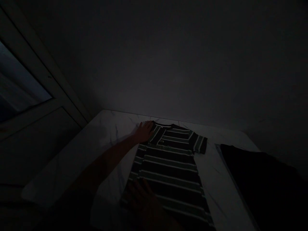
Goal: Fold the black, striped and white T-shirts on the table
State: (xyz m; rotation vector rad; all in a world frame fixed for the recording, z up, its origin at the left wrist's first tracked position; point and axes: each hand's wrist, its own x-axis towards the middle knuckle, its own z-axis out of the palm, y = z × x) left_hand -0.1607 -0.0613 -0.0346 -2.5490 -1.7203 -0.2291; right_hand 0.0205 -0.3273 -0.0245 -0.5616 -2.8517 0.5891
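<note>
my lower hand (139,200) sitting blurred in shadow, the striped shirt (168,179) running off the bottom edge, a dark pile (255,183) running off the right edge, too dim to name

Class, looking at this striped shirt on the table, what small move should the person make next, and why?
Probably fold in the sleeve at the view's right: it lies spread out beyond the shirt, while the left hand rests at the opposite shoulder, where no sleeve shows. The right hand lies on the shirt's lower part.
</note>
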